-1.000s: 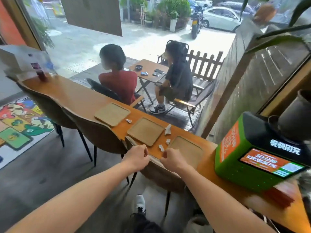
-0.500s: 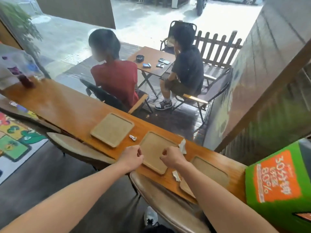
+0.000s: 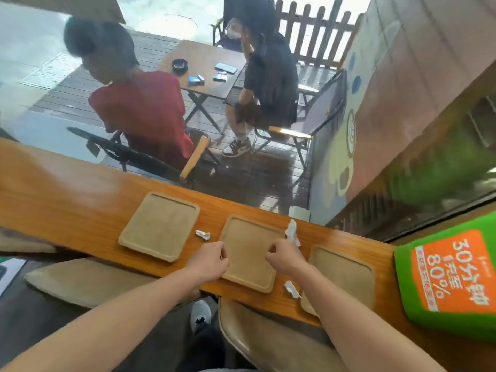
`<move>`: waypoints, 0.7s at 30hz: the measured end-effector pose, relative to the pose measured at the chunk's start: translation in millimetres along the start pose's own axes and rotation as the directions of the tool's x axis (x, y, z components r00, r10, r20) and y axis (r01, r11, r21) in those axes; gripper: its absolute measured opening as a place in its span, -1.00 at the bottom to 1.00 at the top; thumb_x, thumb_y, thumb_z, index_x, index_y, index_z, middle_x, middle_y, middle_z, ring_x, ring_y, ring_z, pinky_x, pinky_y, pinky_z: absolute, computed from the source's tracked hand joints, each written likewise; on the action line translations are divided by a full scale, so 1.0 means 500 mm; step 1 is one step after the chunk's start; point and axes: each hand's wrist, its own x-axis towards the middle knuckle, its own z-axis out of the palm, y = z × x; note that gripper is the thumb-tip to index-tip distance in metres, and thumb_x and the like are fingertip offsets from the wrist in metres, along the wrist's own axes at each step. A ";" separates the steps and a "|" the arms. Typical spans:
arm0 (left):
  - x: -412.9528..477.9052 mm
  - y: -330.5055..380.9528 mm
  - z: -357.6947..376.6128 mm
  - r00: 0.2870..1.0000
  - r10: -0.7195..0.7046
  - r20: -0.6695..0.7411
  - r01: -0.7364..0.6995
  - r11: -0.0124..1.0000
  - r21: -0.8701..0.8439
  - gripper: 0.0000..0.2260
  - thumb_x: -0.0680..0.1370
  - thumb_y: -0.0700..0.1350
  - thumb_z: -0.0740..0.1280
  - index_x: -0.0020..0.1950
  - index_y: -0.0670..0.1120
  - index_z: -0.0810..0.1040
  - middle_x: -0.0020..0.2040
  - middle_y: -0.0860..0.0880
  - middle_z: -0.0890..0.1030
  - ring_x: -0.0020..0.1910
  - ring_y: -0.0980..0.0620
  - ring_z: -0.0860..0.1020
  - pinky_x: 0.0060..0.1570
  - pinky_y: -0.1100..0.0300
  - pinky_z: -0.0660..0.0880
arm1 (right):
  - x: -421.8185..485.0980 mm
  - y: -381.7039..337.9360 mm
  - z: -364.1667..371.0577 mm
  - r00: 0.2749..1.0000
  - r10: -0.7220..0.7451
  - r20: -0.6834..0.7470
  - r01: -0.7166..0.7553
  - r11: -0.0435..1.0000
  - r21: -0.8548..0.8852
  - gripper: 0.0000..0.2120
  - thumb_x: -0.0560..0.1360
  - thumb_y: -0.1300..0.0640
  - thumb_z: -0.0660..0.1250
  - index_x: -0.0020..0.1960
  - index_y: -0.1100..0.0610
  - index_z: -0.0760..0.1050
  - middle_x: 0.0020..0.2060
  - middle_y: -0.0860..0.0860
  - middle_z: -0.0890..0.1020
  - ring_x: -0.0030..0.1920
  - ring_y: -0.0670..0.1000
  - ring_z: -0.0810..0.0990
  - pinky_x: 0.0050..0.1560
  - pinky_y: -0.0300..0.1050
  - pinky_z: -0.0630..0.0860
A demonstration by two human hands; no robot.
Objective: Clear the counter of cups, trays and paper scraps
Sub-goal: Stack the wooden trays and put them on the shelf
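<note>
Here both hands — left hand [image 3: 208, 261] and right hand [image 3: 284, 257] — hover loosely curled and empty over the middle tray [image 3: 249, 253], its long axis running away from the person across the surface [image 3: 67, 194]. Paper scraps [image 3: 202, 234] lie beside it.

head view | forward-down, close | over counter [image 3: 80, 210] toward window

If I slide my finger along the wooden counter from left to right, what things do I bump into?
Left tray → small crumpled paper scrap → middle tray → tall white paper scrap → right tray → green box.
</note>
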 end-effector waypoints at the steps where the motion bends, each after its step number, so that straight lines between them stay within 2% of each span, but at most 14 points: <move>1: 0.011 -0.002 -0.005 1.000 0.007 0.015 -0.007 1.000 -0.002 -0.96 0.50 -0.01 0.28 -0.15 0.08 0.49 -0.17 0.10 0.59 -0.19 0.09 0.57 -0.14 0.03 0.61 | 0.005 0.000 0.003 1.000 0.022 0.008 -0.022 1.000 0.006 -0.78 0.55 0.04 0.31 0.11 0.13 0.59 -0.02 0.05 0.65 -0.03 0.04 0.62 0.02 -0.01 0.64; 6: 0.057 -0.023 -0.004 0.998 -0.023 0.059 0.025 0.999 -0.033 -0.96 0.49 -0.02 0.27 -0.10 0.04 0.47 -0.13 0.06 0.58 -0.18 0.05 0.56 -0.16 0.01 0.60 | 0.028 -0.003 0.031 0.986 0.168 0.002 -0.167 0.984 0.059 -0.68 0.54 0.04 0.31 0.23 0.16 0.51 0.10 0.09 0.62 0.05 0.09 0.60 0.02 -0.01 0.60; 8: 0.071 -0.037 0.015 0.996 -0.066 0.057 0.070 0.994 -0.078 -0.84 0.50 -0.04 0.29 0.05 -0.03 0.47 0.00 0.04 0.52 -0.09 0.02 0.54 -0.10 0.04 0.57 | 0.030 0.001 0.056 0.956 0.291 -0.036 -0.284 0.951 0.123 -0.59 0.52 0.07 0.31 0.32 0.20 0.40 0.17 0.14 0.55 0.11 0.15 0.57 0.01 0.00 0.57; 10: 0.080 -0.054 0.039 0.988 -0.141 0.065 0.147 0.984 -0.096 -0.65 0.52 -0.02 0.32 0.26 -0.09 0.42 0.13 -0.03 0.44 0.08 -0.05 0.50 0.02 0.08 0.50 | 0.029 0.004 0.089 0.907 0.419 -0.044 -0.407 0.898 0.167 -0.47 0.52 0.07 0.32 0.42 0.22 0.30 0.31 0.18 0.45 0.26 0.20 0.50 0.14 0.04 0.52; 12: 0.087 -0.074 0.063 0.975 -0.202 0.095 0.210 0.973 -0.091 -0.51 0.54 0.02 0.33 0.41 -0.14 0.34 0.28 -0.12 0.41 0.26 -0.13 0.43 0.18 0.03 0.45 | 0.025 0.007 0.126 0.866 0.499 -0.013 -0.483 0.845 0.229 -0.42 0.53 0.05 0.32 0.46 0.23 0.23 0.40 0.19 0.37 0.36 0.22 0.43 0.27 0.06 0.45; 14: 0.091 -0.087 0.078 0.963 -0.229 0.138 0.247 0.960 -0.131 -0.47 0.55 0.02 0.34 0.44 -0.16 0.31 0.33 -0.15 0.42 0.30 -0.15 0.42 0.21 0.04 0.43 | 0.021 0.007 0.161 0.840 0.542 0.020 -0.518 0.791 0.325 -0.40 0.54 0.04 0.33 0.47 0.24 0.22 0.42 0.19 0.34 0.39 0.22 0.39 0.32 0.06 0.42; 18: 0.098 -0.097 0.087 0.958 -0.230 0.174 0.269 0.929 -0.255 -0.55 0.51 -0.03 0.39 0.35 -0.13 0.43 0.26 -0.13 0.53 0.19 -0.08 0.51 0.05 0.15 0.45 | 0.020 0.005 0.202 0.809 0.586 0.052 -0.533 0.692 0.486 -0.32 0.50 0.00 0.34 0.52 0.23 0.21 0.45 0.20 0.34 0.43 0.22 0.34 0.42 0.11 0.35; 21: 0.109 -0.102 0.078 0.942 -0.260 0.211 0.318 0.892 -0.321 -0.45 0.50 0.00 0.43 0.44 -0.13 0.39 0.33 -0.12 0.51 0.27 -0.10 0.50 0.10 0.14 0.42 | 0.034 0.008 0.200 0.768 0.630 0.114 -0.558 0.570 0.603 -0.28 0.49 -0.04 0.36 0.53 0.19 0.19 0.46 0.18 0.32 0.42 0.23 0.36 0.38 0.08 0.38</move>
